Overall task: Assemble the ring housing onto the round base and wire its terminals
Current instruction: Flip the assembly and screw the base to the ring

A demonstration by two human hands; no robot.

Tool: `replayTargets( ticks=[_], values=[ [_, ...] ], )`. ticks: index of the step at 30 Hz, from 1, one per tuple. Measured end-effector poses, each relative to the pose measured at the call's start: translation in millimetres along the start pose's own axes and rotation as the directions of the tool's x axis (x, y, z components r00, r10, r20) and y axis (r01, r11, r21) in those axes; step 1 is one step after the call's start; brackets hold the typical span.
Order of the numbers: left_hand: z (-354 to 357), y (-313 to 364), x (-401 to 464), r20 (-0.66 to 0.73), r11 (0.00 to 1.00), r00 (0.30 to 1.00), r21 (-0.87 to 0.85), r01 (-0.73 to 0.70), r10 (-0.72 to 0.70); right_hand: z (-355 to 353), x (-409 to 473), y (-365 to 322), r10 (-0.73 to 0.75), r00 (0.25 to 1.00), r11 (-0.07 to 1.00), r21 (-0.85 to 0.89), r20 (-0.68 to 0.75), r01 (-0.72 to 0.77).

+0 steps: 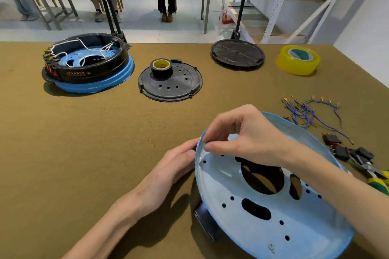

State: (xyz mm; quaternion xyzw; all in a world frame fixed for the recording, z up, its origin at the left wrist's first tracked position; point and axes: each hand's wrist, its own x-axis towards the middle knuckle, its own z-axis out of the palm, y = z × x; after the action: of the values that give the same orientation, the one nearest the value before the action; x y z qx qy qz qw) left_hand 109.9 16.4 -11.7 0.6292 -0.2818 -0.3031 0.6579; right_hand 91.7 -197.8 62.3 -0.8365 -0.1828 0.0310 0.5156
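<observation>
Blue round base (263,223) lies tilted in the near right corner of the desk (84,143), hollow side up, holes and cutouts showing dark. A black part (205,222) sticks out from under its near left edge; what it is, cannot tell.

Right hand (248,139) reaches over the base, fingers curled, thumb and fingertips pinching the far left stretch of the rim. Left hand (168,174) lies just left of the base, fingers fairly straight and together, tips against the outside of the rim directly below the right hand's pinch.

Right of the right hand: small black switches (336,145) and pliers with yellow-green handles (376,176), close to the base's edge. Beyond these, a loose tangle of blue wires (309,111) with brass terminals.

Farther out, ahead of both hands: a black perforated disc (174,88) with a roll of black tape (162,68) standing on it.

Far left of the left hand: a finished unit (88,63), black ring housing seated on a blue base, white wires looped inside.

Far right, beyond the right hand: a second black disc (237,53), and a roll of yellow tape (299,60) well to its right.

Past the desk edge: floor, metal shelving, legs of people standing.
</observation>
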Motion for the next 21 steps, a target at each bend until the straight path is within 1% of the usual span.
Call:
replayTargets(
  ticks=[2, 5, 8, 11, 16, 19, 21],
  values=[
    [-0.5, 0.2, -0.4, 0.014, 1.000, 1.000, 0.014, 0.006, -0.006, 0.4, -0.3, 1.8, 0.029, 0.998, 0.998, 0.046, 0.057, -0.031],
    [-1.8, 0.4, -1.4, 0.013, 0.999, 1.000, 0.040, 0.004, -0.004, -1.5, -0.4, 2.2, 0.043, 0.997, 0.995, 0.086, 0.069, -0.049],
    [-1.2, 2.0, -2.7, -0.010, 0.998, 1.000, 0.058, 0.001, -0.001, 0.0, -0.7, 2.1, 0.023, 0.997, 0.997, 0.069, 0.075, -0.028],
    [0.4, 5.1, -3.4, -0.041, 0.997, 0.999, 0.076, 0.000, 0.003, 2.1, -1.0, 2.4, -0.001, 0.998, 1.000, 0.016, 0.067, 0.000],
    [2.7, 7.0, -4.8, -0.105, 0.993, 0.994, 0.115, 0.002, 0.011, 8.7, -3.9, 3.3, 0.004, 0.996, 0.997, -0.076, 0.094, 0.003],
    [3.0, 7.5, -5.1, -0.110, 0.993, 0.994, 0.117, -0.002, 0.015, 10.2, -2.7, 4.0, -0.016, 0.994, 0.989, -0.146, 0.104, 0.031],
    [3.3, 8.1, -5.2, -0.101, 0.994, 0.995, 0.106, -0.002, 0.013, 9.4, -2.5, 5.1, -0.001, 0.994, 0.984, -0.174, 0.112, 0.020]
  ],
)
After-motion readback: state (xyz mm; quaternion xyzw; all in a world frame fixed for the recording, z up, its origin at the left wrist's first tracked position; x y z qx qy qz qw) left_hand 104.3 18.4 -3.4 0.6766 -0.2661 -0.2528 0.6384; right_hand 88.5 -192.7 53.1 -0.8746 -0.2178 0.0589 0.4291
